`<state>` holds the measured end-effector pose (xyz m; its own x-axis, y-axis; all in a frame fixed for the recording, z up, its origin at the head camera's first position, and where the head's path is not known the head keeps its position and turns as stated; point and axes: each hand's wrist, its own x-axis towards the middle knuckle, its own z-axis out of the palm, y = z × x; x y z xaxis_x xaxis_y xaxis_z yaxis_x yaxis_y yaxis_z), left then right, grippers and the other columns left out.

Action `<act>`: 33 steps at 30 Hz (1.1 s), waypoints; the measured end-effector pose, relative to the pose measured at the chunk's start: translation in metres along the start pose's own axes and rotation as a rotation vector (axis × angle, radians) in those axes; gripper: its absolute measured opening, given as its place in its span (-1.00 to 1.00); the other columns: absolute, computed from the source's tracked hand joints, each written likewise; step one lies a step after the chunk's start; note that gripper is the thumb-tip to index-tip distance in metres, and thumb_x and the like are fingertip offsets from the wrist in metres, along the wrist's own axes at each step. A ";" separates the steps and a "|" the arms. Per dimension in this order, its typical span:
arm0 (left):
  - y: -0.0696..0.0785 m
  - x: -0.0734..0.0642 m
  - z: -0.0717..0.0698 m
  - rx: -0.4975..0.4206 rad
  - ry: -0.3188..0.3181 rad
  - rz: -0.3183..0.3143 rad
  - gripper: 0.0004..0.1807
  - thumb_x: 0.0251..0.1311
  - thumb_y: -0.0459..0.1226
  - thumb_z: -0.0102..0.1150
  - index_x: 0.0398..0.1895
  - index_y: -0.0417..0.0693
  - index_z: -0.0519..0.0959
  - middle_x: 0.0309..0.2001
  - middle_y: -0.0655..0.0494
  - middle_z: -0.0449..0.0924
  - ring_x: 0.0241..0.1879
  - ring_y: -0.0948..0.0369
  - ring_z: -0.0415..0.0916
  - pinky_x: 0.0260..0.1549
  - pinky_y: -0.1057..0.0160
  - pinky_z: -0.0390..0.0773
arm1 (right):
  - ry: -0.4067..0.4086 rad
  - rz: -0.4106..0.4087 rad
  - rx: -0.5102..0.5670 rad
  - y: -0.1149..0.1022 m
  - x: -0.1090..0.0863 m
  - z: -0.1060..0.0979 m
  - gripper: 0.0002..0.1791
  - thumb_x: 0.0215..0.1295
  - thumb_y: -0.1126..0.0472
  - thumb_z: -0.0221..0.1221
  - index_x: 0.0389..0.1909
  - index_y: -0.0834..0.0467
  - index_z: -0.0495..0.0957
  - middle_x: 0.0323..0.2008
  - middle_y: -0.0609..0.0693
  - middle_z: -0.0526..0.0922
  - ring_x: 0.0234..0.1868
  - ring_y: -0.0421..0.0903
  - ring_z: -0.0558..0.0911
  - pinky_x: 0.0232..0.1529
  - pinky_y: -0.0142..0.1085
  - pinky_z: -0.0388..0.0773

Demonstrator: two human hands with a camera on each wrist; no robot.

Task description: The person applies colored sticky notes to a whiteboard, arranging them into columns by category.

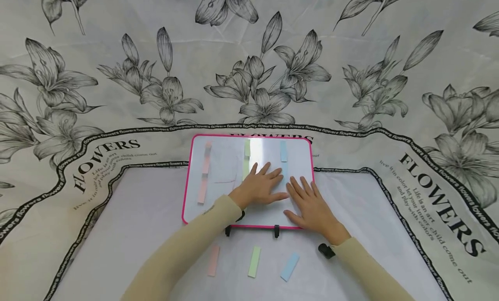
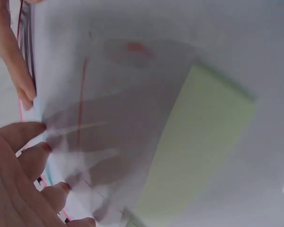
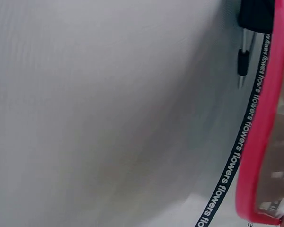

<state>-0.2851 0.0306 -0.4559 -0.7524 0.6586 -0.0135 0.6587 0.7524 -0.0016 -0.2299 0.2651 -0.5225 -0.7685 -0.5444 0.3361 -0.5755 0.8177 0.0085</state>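
A whiteboard [image 1: 226,205] with a pink frame stands tilted, bearing columns of pink strips [image 1: 205,166], green strips [image 1: 247,148] and blue strips [image 1: 283,151]. My left hand [image 1: 259,187] lies across its middle with straight, spread fingers, its fingertips right at the lower blue strip. To its right, my right hand [image 1: 312,208] is flat over the board's lower right part, fingers straight. In the left wrist view, a green strip [image 2: 194,146] fills much of the board beside my left hand [image 2: 23,175]. The right wrist view catches mostly the pink frame [image 3: 258,142].
In front of the board lie a pink strip [image 1: 213,260], a green strip [image 1: 254,262] and a blue strip [image 1: 290,267] on the white cloth [image 1: 148,214]. Black stand feet [image 1: 277,231] show under the frame. A flower-printed cloth [image 1: 265,76] spreads behind.
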 end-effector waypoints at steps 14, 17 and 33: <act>0.019 -0.069 0.010 -0.194 -0.067 0.123 -0.27 0.46 0.39 -0.41 0.47 0.37 0.44 0.56 0.28 0.26 0.66 -0.01 -0.09 0.54 -0.37 -0.18 | 0.161 0.072 0.152 -0.032 -0.067 -0.024 -0.21 0.07 0.08 0.48 0.34 0.27 0.50 0.39 0.30 0.48 0.41 0.44 0.41 0.36 0.33 0.33; 0.022 -0.094 0.012 -0.264 -0.012 0.152 -0.29 0.49 0.35 -0.34 0.49 0.30 0.43 0.55 0.20 0.29 0.65 -0.05 -0.06 0.52 -0.41 -0.13 | 0.160 0.139 0.192 -0.044 -0.084 -0.027 -0.22 0.08 0.08 0.50 0.33 0.24 0.51 0.39 0.28 0.49 0.41 0.41 0.41 0.54 0.11 0.21; 0.008 -0.247 0.061 -0.511 0.229 -0.082 -0.14 0.23 0.33 0.19 0.53 0.20 0.37 0.51 0.06 0.37 0.58 -0.20 0.11 0.39 -0.54 0.02 | -0.029 0.333 0.316 -0.107 -0.121 -0.014 -0.06 0.11 -0.21 0.46 0.44 0.17 0.43 0.44 0.21 0.45 0.46 0.36 0.37 0.58 -0.49 -0.22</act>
<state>-0.0938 -0.1266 -0.5135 -0.8214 0.5399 0.1838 0.5524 0.6729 0.4920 -0.0714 0.2459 -0.5511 -0.9310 -0.2706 0.2451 -0.3496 0.8544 -0.3844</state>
